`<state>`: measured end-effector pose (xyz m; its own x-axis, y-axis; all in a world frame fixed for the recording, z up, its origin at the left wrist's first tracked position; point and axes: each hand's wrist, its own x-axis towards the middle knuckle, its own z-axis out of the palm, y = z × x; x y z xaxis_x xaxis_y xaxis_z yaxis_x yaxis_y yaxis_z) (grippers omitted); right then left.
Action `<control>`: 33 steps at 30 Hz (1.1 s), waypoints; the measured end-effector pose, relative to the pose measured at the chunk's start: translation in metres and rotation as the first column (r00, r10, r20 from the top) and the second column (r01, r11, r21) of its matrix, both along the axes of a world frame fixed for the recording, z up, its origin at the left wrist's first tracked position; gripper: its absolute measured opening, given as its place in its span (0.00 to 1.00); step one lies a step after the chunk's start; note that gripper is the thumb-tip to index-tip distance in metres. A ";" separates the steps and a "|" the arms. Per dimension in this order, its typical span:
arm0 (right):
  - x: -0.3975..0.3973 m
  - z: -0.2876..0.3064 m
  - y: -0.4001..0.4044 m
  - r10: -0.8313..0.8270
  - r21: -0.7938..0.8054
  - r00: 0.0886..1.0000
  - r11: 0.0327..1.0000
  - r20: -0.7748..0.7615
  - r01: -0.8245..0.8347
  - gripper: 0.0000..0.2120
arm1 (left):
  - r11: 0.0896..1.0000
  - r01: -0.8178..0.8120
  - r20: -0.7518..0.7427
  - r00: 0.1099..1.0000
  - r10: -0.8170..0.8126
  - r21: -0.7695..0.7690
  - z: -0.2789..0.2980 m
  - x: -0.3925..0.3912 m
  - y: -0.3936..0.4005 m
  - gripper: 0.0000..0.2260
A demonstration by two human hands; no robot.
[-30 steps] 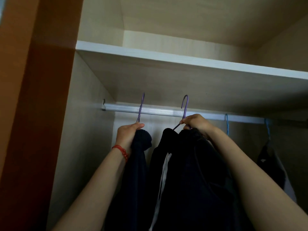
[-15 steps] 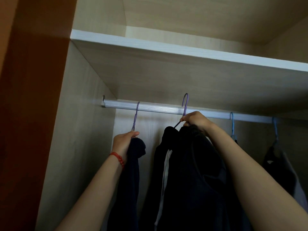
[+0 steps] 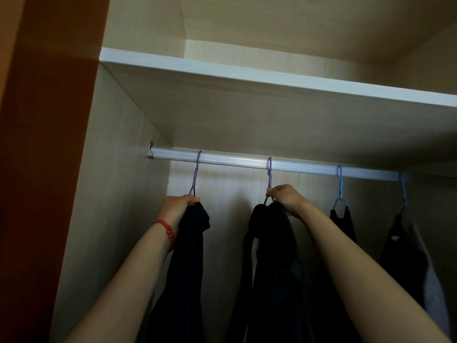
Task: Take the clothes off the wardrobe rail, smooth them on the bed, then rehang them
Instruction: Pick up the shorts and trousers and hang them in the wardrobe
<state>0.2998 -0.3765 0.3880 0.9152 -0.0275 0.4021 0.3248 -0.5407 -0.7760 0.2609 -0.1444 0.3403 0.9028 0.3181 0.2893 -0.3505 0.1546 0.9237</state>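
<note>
A silver wardrobe rail (image 3: pixel 235 162) runs across under a shelf. My left hand (image 3: pixel 176 206), with a red bracelet on the wrist, grips the neck of a purple hanger (image 3: pixel 195 173) whose hook sits over the rail; a dark garment (image 3: pixel 190 256) hangs from it. My right hand (image 3: pixel 284 198) grips a second purple hanger (image 3: pixel 270 172), also hooked on the rail, carrying a dark jacket (image 3: pixel 269 268) with a white strip down its front.
Two blue hangers (image 3: pixel 340 184) hang further right on the rail, one with a dark top (image 3: pixel 342 224), one with a dark and grey garment (image 3: pixel 410 256). A pale wooden shelf (image 3: pixel 247 73) lies above. The wardrobe's left wall (image 3: pixel 111 194) is close beside my left hand.
Both hangers have come down so their hooks now sit on the rail; earlier the hooks were raised above or in front of it. The view has tilted slightly.
</note>
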 end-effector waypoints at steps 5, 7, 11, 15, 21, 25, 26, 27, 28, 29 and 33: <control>-0.029 -0.014 -0.006 -0.025 0.012 0.999 1.000 -0.020 0.025 0.24 | 0.972 -0.090 -0.025 0.995 0.097 0.216 0.009 -0.017 -0.001 0.08; -0.044 -0.023 -0.003 -0.096 -0.139 0.995 0.985 0.031 0.100 0.29 | 0.914 -0.155 0.010 0.987 0.163 0.375 0.010 -0.029 -0.006 0.09; -0.069 -0.040 0.013 -0.237 -0.379 0.960 0.883 0.147 0.276 0.37 | 0.683 -0.315 0.120 0.941 0.318 0.659 -0.008 -0.044 -0.014 0.13; -0.081 -0.038 0.010 -0.231 -0.450 0.970 0.860 0.077 0.241 0.31 | 0.503 -0.369 0.160 0.898 0.410 0.781 -0.029 -0.048 -0.014 0.21; -0.087 -0.037 -0.016 -0.240 -0.492 0.971 0.843 0.015 0.217 0.13 | 0.258 -0.434 0.223 0.786 0.577 0.863 -0.032 -0.072 -0.012 0.17; -0.082 -0.045 -0.021 -0.326 -0.497 0.943 0.809 0.067 0.315 0.10 | 0.137 -0.470 0.292 0.724 0.625 0.872 -0.032 -0.077 -0.011 0.17; -0.082 -0.047 -0.021 -0.334 -0.483 0.940 0.813 0.070 0.324 0.09 | 0.134 -0.480 0.300 0.717 0.629 0.867 -0.032 -0.077 -0.011 0.16; -0.083 -0.049 -0.020 -0.338 -0.470 0.938 0.818 0.076 0.333 0.08 | 0.143 -0.490 0.303 0.715 0.630 0.860 -0.032 -0.076 -0.011 0.16; -0.084 -0.051 -0.019 -0.339 -0.460 0.937 0.821 0.085 0.338 0.08 | 0.163 -0.499 0.300 0.717 0.629 0.851 -0.032 -0.076 -0.011 0.16; -0.085 -0.052 -0.018 -0.334 -0.453 0.938 0.824 0.097 0.340 0.08 | 0.187 -0.504 0.294 0.723 0.626 0.843 -0.031 -0.077 -0.012 0.15; -0.085 -0.055 -0.014 -0.314 -0.400 0.942 0.853 0.121 0.335 0.11 | 0.307 -0.523 0.251 0.745 0.618 0.795 -0.026 -0.079 -0.014 0.15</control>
